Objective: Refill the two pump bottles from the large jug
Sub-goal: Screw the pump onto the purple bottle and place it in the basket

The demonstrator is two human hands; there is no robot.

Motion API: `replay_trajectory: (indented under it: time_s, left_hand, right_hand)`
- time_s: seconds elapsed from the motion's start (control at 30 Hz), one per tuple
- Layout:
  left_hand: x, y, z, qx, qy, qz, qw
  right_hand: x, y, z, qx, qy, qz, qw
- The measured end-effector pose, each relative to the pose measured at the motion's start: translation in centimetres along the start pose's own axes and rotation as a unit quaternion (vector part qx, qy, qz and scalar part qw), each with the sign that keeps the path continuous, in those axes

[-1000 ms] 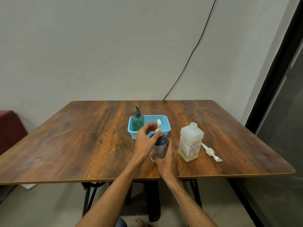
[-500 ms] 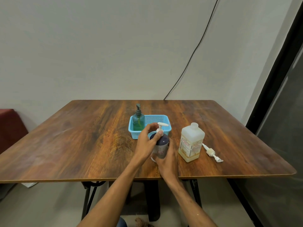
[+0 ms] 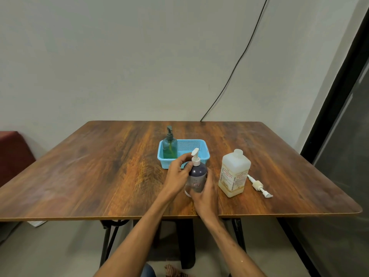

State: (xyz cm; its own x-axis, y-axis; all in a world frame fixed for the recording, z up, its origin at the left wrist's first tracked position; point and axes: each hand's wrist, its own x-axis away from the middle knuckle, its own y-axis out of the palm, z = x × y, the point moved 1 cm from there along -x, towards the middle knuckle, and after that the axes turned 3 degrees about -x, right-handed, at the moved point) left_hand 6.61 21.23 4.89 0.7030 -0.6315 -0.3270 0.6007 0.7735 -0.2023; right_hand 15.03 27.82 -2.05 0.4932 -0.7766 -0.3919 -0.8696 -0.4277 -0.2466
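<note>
A dark purple pump bottle [image 3: 197,176] with a white pump head [image 3: 195,156] stands on the table in front of the basket. My right hand [image 3: 205,194] grips its lower body. My left hand [image 3: 177,174] wraps its shoulder, fingers at the pump collar. A green pump bottle [image 3: 169,145] stands upright in the left end of the blue basket [image 3: 199,154]. The large translucent jug [image 3: 233,173], uncapped and holding a little pale liquid at the bottom, stands to the right. A loose white pump [image 3: 259,186] lies beside it.
The wooden table [image 3: 99,170] has its near edge just below my hands. A black cable [image 3: 235,64] runs down the wall behind. A dark door frame [image 3: 339,96] stands at the right, a red seat [image 3: 12,156] at the left.
The pump head on the purple bottle has turned, its nozzle swinging round as my left fingers shift on the collar. My right hand stays on the bottle's body.
</note>
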Motion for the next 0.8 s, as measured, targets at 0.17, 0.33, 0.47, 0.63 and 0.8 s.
replay_trajectory:
  time_s: [0.17,0.33,0.47,0.63,0.8]
  left_hand:
    - [0.2,1.7,0.6,-0.017,0.011,0.12,0.993]
    - [-0.6,1.4,0.6,-0.027,0.017,0.114,0.993]
    - [-1.6,-0.2,0.5,0.002,0.007,-0.036,0.999]
    - [-0.8,-0.2,1.1,0.011,-0.001,0.01,1.0]
    - [0.1,1.7,1.4,-0.052,0.029,0.162,0.985]
  right_hand:
    - [0.0,-0.2,0.0,0.015,0.004,-0.004,1.0]
    - [-0.1,-0.4,-0.3,0.003,0.008,-0.009,1.0]
    - [-0.3,-0.3,0.0,-0.008,0.008,-0.012,1.0]
    - [-0.2,-0.2,0.0,-0.005,0.012,-0.014,1.0]
    - [-0.1,-0.4,0.0,0.007,0.006,-0.012,1.0]
